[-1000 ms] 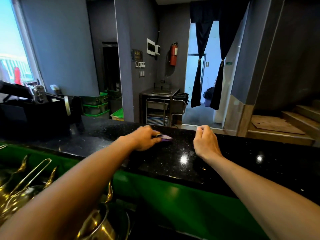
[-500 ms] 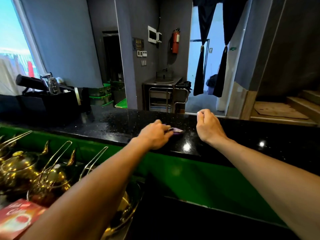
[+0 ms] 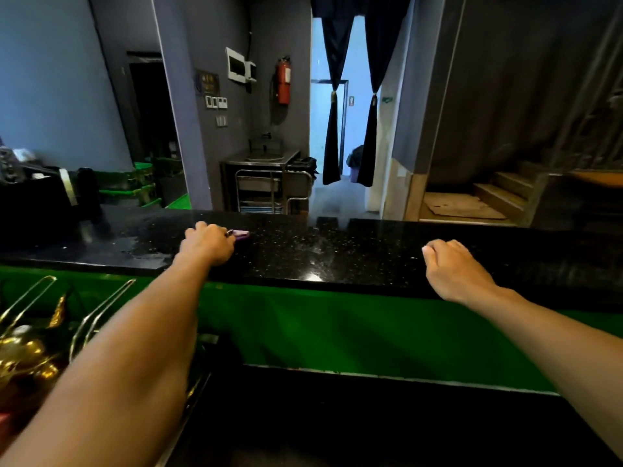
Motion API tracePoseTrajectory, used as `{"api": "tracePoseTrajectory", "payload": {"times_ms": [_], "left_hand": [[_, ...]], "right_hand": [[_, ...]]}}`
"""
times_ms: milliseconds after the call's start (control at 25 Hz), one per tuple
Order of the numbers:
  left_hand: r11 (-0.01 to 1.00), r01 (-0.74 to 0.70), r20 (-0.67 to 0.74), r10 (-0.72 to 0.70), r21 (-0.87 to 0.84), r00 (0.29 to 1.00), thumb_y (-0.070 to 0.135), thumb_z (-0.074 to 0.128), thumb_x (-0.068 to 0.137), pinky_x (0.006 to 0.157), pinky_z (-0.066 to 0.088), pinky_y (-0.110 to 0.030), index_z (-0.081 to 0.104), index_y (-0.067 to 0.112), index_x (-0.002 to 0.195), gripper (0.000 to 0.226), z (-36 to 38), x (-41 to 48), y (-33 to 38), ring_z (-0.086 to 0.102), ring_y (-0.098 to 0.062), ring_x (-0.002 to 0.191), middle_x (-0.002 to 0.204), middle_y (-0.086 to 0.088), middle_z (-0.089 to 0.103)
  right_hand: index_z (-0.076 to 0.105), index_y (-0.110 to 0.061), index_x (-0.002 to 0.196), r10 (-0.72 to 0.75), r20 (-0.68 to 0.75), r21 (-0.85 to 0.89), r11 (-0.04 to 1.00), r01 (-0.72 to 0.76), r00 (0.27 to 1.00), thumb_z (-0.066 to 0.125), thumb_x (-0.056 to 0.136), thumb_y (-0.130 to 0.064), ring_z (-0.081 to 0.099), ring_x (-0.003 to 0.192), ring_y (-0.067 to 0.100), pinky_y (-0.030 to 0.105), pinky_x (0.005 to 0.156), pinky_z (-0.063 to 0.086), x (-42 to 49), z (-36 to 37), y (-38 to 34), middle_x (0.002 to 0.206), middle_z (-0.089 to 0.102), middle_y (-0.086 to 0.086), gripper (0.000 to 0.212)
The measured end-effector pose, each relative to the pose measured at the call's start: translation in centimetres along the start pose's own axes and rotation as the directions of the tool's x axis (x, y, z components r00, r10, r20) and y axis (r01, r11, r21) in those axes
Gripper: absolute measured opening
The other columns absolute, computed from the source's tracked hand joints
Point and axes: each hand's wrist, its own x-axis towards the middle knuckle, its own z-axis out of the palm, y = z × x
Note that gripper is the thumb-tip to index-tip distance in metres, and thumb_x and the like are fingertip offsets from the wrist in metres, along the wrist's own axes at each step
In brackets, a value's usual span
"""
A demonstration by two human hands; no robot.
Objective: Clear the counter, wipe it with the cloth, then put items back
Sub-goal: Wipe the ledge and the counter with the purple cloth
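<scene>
Your left arm stretches forward from the near left, forearm straight, with the left hand (image 3: 207, 242) knuckles-up on the black speckled tabletop (image 3: 320, 254). Its fingers are curled round a purple cloth (image 3: 241, 234) and grip it against the surface. Only a small end of the cloth shows, poking out to the right of your fingers. Its long axis seems to run left to right along the tabletop, though most of it is hidden under your hand.

Your right arm comes in from the near right. The right hand (image 3: 451, 269) sits well apart from the cloth at the tabletop's near edge, fingers curled into a fist that holds nothing.
</scene>
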Motion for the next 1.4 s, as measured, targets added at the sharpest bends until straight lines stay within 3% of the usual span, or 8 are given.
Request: {"api": "tracePoseTrajectory", "payload": {"times_ms": [240, 440, 640, 760, 960, 1120, 1200, 1400], "left_hand": [[0.842, -0.509, -0.016, 0.515, -0.178, 0.857, 0.054, 0.041, 0.095, 0.098, 0.044, -0.045, 0.059, 0.035, 0.127, 0.041, 2.1, -7.9, 16.7, 0.051, -0.034, 0.116, 0.125, -0.012, 0.050], [0.597, -0.748, 0.025, 0.786, -0.290, 0.617, 0.051, 0.045, 0.094, 0.092, 0.045, -0.035, 0.063, 0.028, 0.124, 0.042, 0.9, -12.6, 17.3, 0.056, -0.022, 0.101, 0.114, -0.006, 0.054], [0.975, -0.189, -0.049, 0.185, -0.114, 0.982, 0.047, 0.048, 0.095, 0.092, 0.048, -0.042, 0.061, 0.029, 0.129, 0.040, 1.3, -8.0, 12.7, 0.057, -0.039, 0.105, 0.119, -0.021, 0.056], [0.901, -0.341, -0.014, 0.350, -0.270, 0.937, 0.039, 0.054, 0.095, 0.075, 0.048, -0.033, 0.068, 0.027, 0.119, 0.031, 1.5, -12.2, 19.5, 0.063, -0.031, 0.091, 0.105, -0.018, 0.066], [0.650, -0.702, -0.014, 0.731, -0.291, 0.682, 0.040, 0.051, 0.096, 0.089, 0.045, -0.034, 0.065, 0.025, 0.123, 0.034, 2.9, -19.5, 32.4, 0.054, -0.021, 0.097, 0.106, -0.006, 0.052], [0.965, -0.229, -0.094, 0.218, -0.126, 0.971, 0.042, 0.046, 0.097, 0.099, 0.042, -0.046, 0.061, 0.024, 0.128, 0.039, 3.8, -15.3, 32.0, 0.047, -0.039, 0.116, 0.123, -0.018, 0.049], [0.966, -0.212, -0.070, 0.204, -0.148, 0.977, 0.042, 0.047, 0.097, 0.099, 0.043, -0.045, 0.061, 0.024, 0.128, 0.039, 4.0, -15.5, 32.8, 0.048, -0.039, 0.116, 0.125, -0.019, 0.049], [0.555, -0.757, 0.003, 0.807, -0.346, 0.590, 0.043, 0.050, 0.095, 0.087, 0.047, -0.030, 0.063, 0.025, 0.126, 0.038, 3.4, -21.8, 37.4, 0.057, -0.017, 0.097, 0.114, -0.003, 0.055]], "right_hand": [[0.046, -0.014, 0.137, 0.062, -0.051, 0.040, 0.997, -0.060, 0.997, 0.021, 0.102, -0.045, 0.023, 0.144, 0.029, 0.041, 0.118, 0.018, -1.4, -0.1, 5.2, 0.144, 0.044, 0.014, 0.053], [0.044, -0.015, 0.139, -0.052, -0.038, 0.042, 0.998, 0.053, 0.998, 0.023, 0.104, -0.040, 0.018, 0.146, 0.028, 0.045, 0.118, 0.018, -2.9, -2.7, 6.8, 0.149, 0.039, 0.012, 0.048], [0.045, -0.015, 0.136, -0.100, -0.039, 0.102, 0.989, 0.104, 0.994, 0.022, 0.105, -0.039, 0.018, 0.146, 0.027, 0.042, 0.114, 0.021, -2.8, -4.9, 10.1, 0.146, 0.042, 0.010, 0.046], [0.044, -0.014, 0.138, -0.128, 0.009, 0.130, 0.984, 0.125, 0.992, 0.024, 0.105, -0.039, 0.017, 0.147, 0.025, 0.040, 0.114, 0.021, -3.4, -4.8, 12.5, 0.148, 0.041, 0.010, 0.046], [0.041, -0.013, 0.141, -0.231, 0.026, 0.181, 0.958, 0.222, 0.973, 0.024, 0.105, -0.038, 0.012, 0.148, 0.023, 0.040, 0.115, 0.020, -4.1, -7.0, 14.2, 0.151, 0.038, 0.008, 0.048], [0.054, -0.014, 0.121, -0.185, 0.088, -0.006, 0.983, 0.186, 0.979, 0.020, 0.103, -0.043, 0.013, 0.148, 0.025, 0.043, 0.118, 0.020, -4.6, -8.6, 20.0, 0.141, 0.046, 0.007, 0.048], [0.047, -0.009, 0.134, -0.196, 0.120, -0.104, 0.973, 0.208, 0.973, 0.021, 0.105, -0.040, 0.012, 0.148, 0.024, 0.038, 0.120, 0.012, -5.4, -8.7, 21.8, 0.147, 0.039, 0.008, 0.049], [0.035, -0.006, 0.146, -0.310, 0.050, 0.082, 0.949, 0.305, 0.949, 0.023, 0.106, -0.034, 0.016, 0.147, 0.019, 0.024, 0.116, 0.008, -6.5, -9.5, 22.3, 0.155, 0.031, 0.009, 0.050]]}}
